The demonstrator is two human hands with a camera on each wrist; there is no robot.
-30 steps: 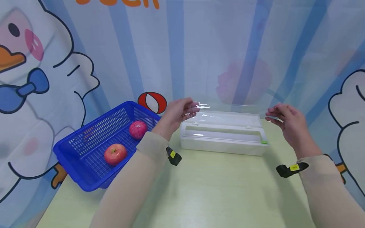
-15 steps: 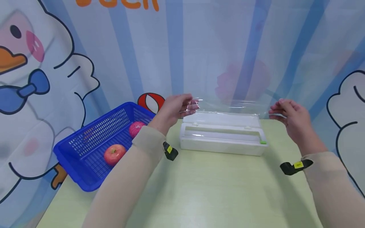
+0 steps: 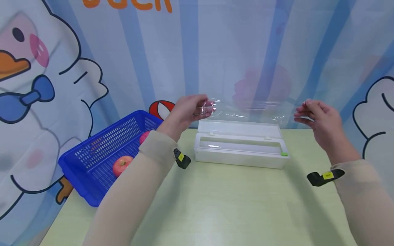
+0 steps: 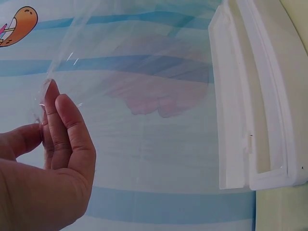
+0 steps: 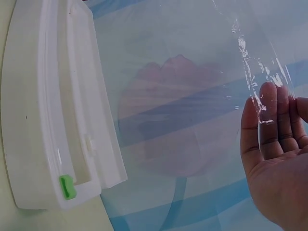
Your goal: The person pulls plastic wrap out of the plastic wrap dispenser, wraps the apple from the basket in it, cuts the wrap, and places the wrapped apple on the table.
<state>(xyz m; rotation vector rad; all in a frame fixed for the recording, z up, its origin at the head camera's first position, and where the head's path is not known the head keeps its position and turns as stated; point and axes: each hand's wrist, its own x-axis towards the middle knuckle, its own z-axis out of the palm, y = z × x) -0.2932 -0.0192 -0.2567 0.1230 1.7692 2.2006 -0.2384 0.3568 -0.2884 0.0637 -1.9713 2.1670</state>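
Note:
Clear plastic wrap [image 3: 246, 112] stretches between my two hands, raised above the back of a white wrap dispenser [image 3: 238, 158]. My left hand [image 3: 188, 111] pinches one end between thumb and fingertips, and the film runs over its fingers. At the other end my right hand [image 3: 321, 124] pinches the wrap's edge, with crinkled film [image 5: 252, 84] lying across its fingers in the right wrist view. The dispenser's lid [image 3: 238, 129] is tipped back, and a green slide cutter [image 3: 284, 153] sits at the right of its slot. The film's lower edge is hard to make out.
At the left stands a blue plastic basket [image 3: 80, 186] holding a red apple [image 3: 121, 164] and a pink round fruit [image 3: 144, 136], partly hidden by my left sleeve. Behind the pale table [image 3: 234, 205] hangs a cartoon-printed curtain [image 3: 215, 51].
Both hands have risen, bringing the wrap higher above the dispenser. My right hand has also shifted right, and my left hand slightly left. The dispenser and basket stay put.

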